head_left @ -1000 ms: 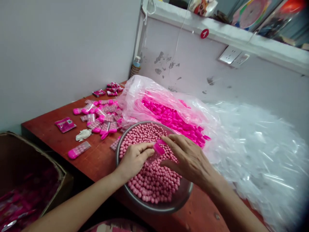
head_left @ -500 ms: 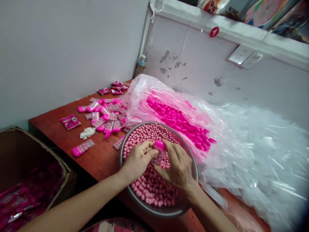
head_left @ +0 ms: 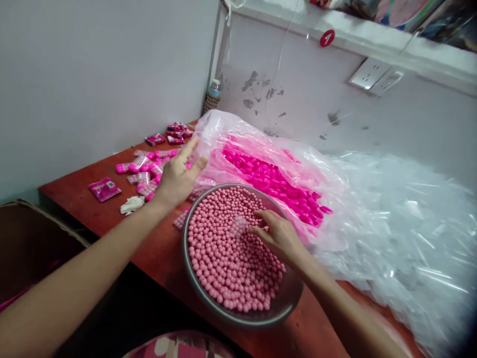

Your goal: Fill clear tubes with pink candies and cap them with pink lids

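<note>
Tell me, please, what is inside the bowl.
The bowl holds pink beads; a clear case shows at their surface near the right hand. The beads cover whatever lies deeper, and the hand hides some of them.

Balls (head_left: 219,243): uniformly coloured in dusty pink. Basin (head_left: 242,322): finished in dark grey. Small clear container (head_left: 238,226): left colourless, dotted by pink balls. Caps (head_left: 268,181): coloured in vivid hot pink. Bag (head_left: 210,130): translucent white, tinged with pink (most strongly around the caps). Heaped clear plastic (head_left: 410,238): whitish, streaked with bright glints. Table (head_left: 74,184): surfaced in brownish red. Packet (head_left: 105,189): printed in deep magenta, marked with a pale label. Crumpled item (head_left: 132,205): white. Disc (head_left: 327,38): red, numbered in white. Rear wall (head_left: 305,94): pale grey, blotched with darker grey. Bottle (head_left: 213,94): banded in light blue, patterned in brown below.
</note>
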A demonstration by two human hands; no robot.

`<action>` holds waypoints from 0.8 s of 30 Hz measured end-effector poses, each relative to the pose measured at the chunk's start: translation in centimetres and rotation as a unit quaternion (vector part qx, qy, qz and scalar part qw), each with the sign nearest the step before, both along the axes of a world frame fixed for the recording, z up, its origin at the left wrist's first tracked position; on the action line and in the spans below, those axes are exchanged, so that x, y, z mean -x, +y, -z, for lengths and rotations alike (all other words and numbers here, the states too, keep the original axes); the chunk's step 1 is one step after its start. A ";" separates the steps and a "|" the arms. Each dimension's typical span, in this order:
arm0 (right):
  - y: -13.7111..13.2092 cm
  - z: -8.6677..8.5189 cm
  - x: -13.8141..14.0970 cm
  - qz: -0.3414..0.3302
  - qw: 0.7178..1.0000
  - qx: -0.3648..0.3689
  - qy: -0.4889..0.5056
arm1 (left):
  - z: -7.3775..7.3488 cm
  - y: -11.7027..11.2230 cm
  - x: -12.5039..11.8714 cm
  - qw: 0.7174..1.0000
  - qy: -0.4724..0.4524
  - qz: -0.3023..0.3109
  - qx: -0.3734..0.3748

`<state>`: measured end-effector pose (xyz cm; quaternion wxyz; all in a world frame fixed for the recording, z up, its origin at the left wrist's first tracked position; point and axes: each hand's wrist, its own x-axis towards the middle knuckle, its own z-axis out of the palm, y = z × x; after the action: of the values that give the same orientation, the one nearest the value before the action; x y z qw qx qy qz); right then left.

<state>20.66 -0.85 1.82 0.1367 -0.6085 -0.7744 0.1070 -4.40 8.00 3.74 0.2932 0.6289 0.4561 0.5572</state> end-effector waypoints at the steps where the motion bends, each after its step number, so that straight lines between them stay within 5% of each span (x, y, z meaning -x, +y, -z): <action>1: 0.2 0.3 0.3 0.002 1.000 0.018 -0.002 | 0.2 -0.9 -0.2 1.000 0.022 0.019 0.003; 7: 1.4 1.6 1.4 0.019 0.991 0.094 0.098 | 2.0 -6.7 -3.3 0.981 0.137 0.129 0.039; 14: 1.3 2.4 1.2 -0.034 0.967 0.131 0.217 | 3.0 -7.2 -4.9 0.951 0.253 0.179 0.003; 18: 1.1 -0.3 0.3 -0.123 0.992 0.026 -0.002 | 3.1 -7.7 -4.5 0.961 0.223 0.162 0.003; 21: 1.2 -1.4 0.0 -0.203 0.953 -0.005 -0.224 | 2.9 -8.0 -4.0 0.975 0.181 0.128 0.017; 24: 1.7 -0.3 1.1 -0.283 0.927 0.036 -0.244 | 2.9 -8.1 -3.8 0.983 0.148 0.099 0.035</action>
<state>19.55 0.86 2.08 -0.1145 -0.3761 -0.9193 0.0177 -0.63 -0.13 0.89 0.2979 0.7360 0.4490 0.4099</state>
